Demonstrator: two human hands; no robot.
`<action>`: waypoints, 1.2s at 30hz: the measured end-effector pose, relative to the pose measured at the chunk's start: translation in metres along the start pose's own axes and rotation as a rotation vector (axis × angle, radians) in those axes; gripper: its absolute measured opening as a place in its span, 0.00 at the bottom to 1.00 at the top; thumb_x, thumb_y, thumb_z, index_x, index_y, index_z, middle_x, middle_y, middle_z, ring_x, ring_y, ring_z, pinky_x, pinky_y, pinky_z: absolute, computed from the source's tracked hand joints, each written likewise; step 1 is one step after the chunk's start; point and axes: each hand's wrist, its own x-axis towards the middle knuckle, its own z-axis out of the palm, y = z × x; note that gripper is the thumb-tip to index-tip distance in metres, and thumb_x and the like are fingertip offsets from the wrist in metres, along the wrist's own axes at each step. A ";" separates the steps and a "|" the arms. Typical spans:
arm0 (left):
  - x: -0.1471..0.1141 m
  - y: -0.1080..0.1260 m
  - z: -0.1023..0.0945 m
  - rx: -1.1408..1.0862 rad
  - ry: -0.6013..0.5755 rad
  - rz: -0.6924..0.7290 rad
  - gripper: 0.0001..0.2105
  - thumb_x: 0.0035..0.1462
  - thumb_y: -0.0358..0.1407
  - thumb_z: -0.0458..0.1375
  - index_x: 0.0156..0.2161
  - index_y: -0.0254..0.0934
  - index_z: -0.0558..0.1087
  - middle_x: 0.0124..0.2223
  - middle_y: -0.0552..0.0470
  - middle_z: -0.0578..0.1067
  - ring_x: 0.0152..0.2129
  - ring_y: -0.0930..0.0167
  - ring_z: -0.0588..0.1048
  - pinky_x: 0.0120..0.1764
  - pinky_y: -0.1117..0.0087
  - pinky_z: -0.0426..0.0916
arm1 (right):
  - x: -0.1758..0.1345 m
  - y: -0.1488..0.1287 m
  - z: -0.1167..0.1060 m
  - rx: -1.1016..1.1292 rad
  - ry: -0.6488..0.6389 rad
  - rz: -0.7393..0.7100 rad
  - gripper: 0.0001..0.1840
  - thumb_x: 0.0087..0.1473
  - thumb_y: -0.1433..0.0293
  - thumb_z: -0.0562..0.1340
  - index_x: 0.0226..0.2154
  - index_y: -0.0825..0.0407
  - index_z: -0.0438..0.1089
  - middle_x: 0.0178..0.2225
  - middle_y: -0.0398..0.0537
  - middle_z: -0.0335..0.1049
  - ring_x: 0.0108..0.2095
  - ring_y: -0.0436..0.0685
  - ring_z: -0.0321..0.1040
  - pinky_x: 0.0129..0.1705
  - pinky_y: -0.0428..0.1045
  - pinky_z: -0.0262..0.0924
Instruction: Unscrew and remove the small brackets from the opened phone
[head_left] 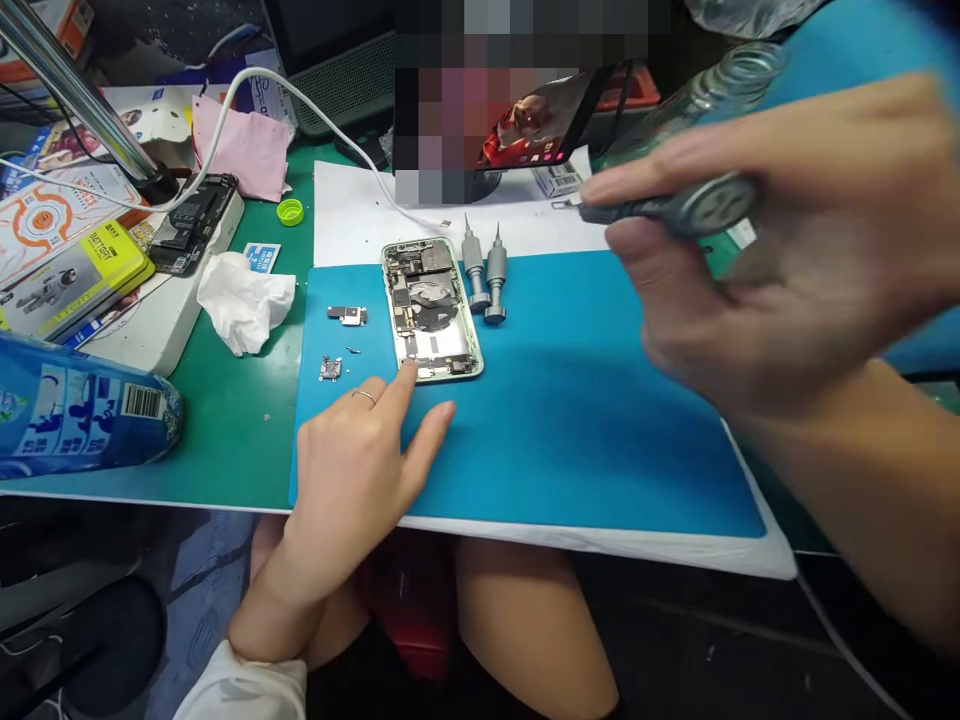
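An opened smartphone [431, 310], back cover off and inner parts showing, lies on the blue mat [570, 420]. My left hand [356, 450] rests its index fingertip at the phone's lower left edge, thumb spread apart and nothing held. Raised at the right, my right hand [780, 250] pinches a dark grey-handled tool [667, 208] with a short flat metal tip pointing left. Two grey precision screwdrivers [485, 270] stand or lie just right of the phone. Left of it are a metal-shielded small part [349, 316] and a small square component [330, 368].
Left of the mat lie a crumpled tissue [246, 300], a green cap [289, 211] and a large blue bottle or pack [82, 410]. A white cable [292, 85] arches overhead. Behind stand a lit phone screen [540, 120] and a clear glass bottle [739, 80].
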 end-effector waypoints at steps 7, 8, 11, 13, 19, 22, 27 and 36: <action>0.001 0.001 -0.001 -0.017 0.004 -0.029 0.20 0.74 0.47 0.51 0.58 0.36 0.75 0.35 0.53 0.80 0.26 0.72 0.74 0.29 0.69 0.58 | -0.009 0.053 -0.005 -0.243 -0.343 -0.242 0.21 0.65 0.73 0.59 0.54 0.33 0.74 0.45 0.43 0.81 0.45 0.63 0.72 0.46 0.61 0.70; 0.002 0.001 -0.001 -0.023 -0.004 -0.031 0.20 0.74 0.47 0.51 0.58 0.36 0.75 0.35 0.53 0.80 0.25 0.72 0.73 0.29 0.69 0.58 | -0.008 0.057 -0.004 -0.229 -0.378 -0.246 0.21 0.65 0.73 0.58 0.53 0.33 0.74 0.45 0.44 0.81 0.46 0.63 0.71 0.46 0.62 0.70; 0.005 0.002 -0.003 -0.031 -0.035 -0.033 0.20 0.74 0.45 0.52 0.60 0.35 0.74 0.35 0.54 0.79 0.24 0.73 0.72 0.29 0.68 0.57 | -0.009 0.066 -0.001 -0.209 -0.444 -0.280 0.18 0.65 0.73 0.58 0.49 0.37 0.77 0.46 0.47 0.80 0.46 0.64 0.70 0.45 0.62 0.70; 0.005 0.003 -0.003 -0.023 -0.048 -0.030 0.21 0.74 0.45 0.52 0.62 0.35 0.73 0.35 0.54 0.79 0.24 0.73 0.71 0.28 0.68 0.57 | -0.012 0.070 0.001 -0.215 -0.461 -0.286 0.18 0.64 0.74 0.57 0.46 0.40 0.78 0.47 0.48 0.79 0.48 0.65 0.70 0.45 0.63 0.71; 0.004 0.002 -0.002 0.017 -0.024 0.008 0.21 0.74 0.45 0.51 0.61 0.35 0.74 0.34 0.54 0.77 0.27 0.71 0.73 0.29 0.67 0.58 | -0.014 0.074 0.003 -0.146 -0.500 -0.232 0.17 0.65 0.71 0.57 0.47 0.39 0.79 0.48 0.47 0.79 0.49 0.67 0.70 0.47 0.67 0.71; 0.003 0.002 -0.001 0.023 -0.024 0.008 0.20 0.74 0.45 0.51 0.61 0.36 0.74 0.34 0.54 0.77 0.28 0.71 0.74 0.28 0.67 0.58 | -0.010 0.068 0.001 -0.137 -0.521 -0.191 0.19 0.65 0.71 0.56 0.48 0.37 0.79 0.47 0.46 0.79 0.49 0.67 0.71 0.48 0.67 0.71; 0.002 0.001 -0.002 0.022 -0.038 0.020 0.20 0.74 0.46 0.51 0.61 0.38 0.74 0.34 0.54 0.76 0.28 0.71 0.75 0.28 0.67 0.58 | -0.005 0.053 0.004 -0.161 -0.471 -0.138 0.17 0.63 0.70 0.60 0.50 0.37 0.77 0.45 0.46 0.80 0.46 0.66 0.74 0.48 0.65 0.72; 0.005 0.001 -0.003 0.010 -0.036 0.048 0.21 0.75 0.47 0.50 0.60 0.37 0.75 0.34 0.53 0.76 0.27 0.71 0.74 0.28 0.67 0.58 | -0.004 0.043 0.010 -0.172 -0.438 -0.048 0.13 0.64 0.69 0.62 0.48 0.40 0.78 0.47 0.47 0.78 0.49 0.66 0.75 0.51 0.65 0.71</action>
